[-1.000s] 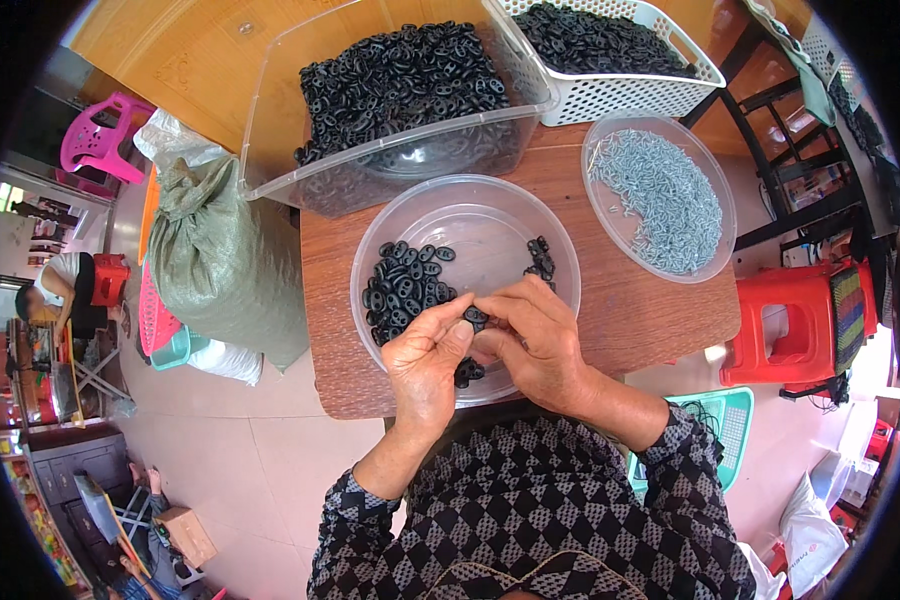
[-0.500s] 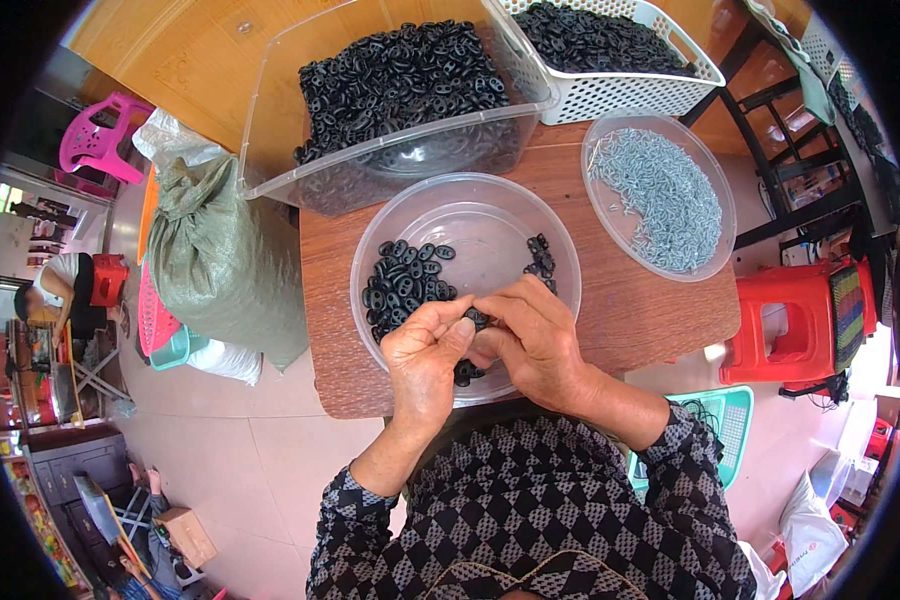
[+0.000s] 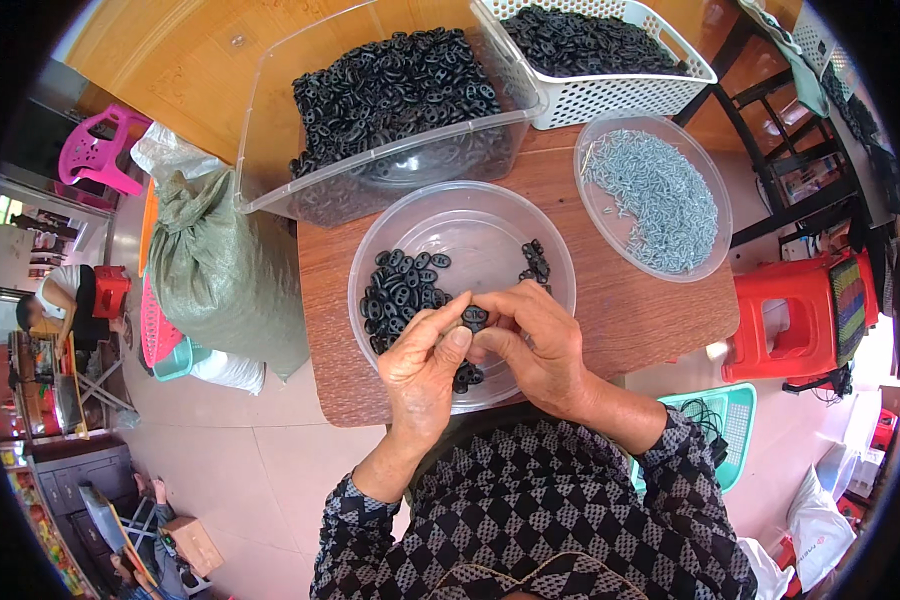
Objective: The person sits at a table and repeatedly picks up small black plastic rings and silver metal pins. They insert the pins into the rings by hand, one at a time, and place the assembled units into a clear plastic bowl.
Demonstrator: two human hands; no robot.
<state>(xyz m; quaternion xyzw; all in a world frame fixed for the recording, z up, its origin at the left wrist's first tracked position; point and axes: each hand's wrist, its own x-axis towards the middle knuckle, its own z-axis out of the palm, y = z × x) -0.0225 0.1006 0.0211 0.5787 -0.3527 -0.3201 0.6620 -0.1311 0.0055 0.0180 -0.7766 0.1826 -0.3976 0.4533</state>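
Observation:
Above the near part of a round clear plastic tub [image 3: 515, 204], my two hands meet around one small black oval plastic piece [image 3: 475, 316] with two holes. My left hand [image 3: 420, 368] pinches it between thumb and fingers from the left. From the right, my right hand [image 3: 535, 345] is closed on the same piece, thumb and forefinger at its edge. Inside the tub lies a heap of like black pieces [image 3: 400, 285] at the left. A smaller cluster of black parts [image 3: 534, 262] is at the right, and a few more [image 3: 467, 377] sit beneath my hands.
Beyond the tub stands a large clear bin [image 3: 390, 172] full of black pieces, beside a white perforated basket [image 3: 610, 98]. A shallow round tray [image 3: 588, 205] of silvery screws rests at the table's right. A tied green sack [image 3: 235, 270] and a red stool [image 3: 785, 325] flank the wooden table [image 3: 640, 330].
The black piece has turned between my fingers, and its two-holed face now shows more. Both hands stay nearly in place, with the whole view shifted slightly.

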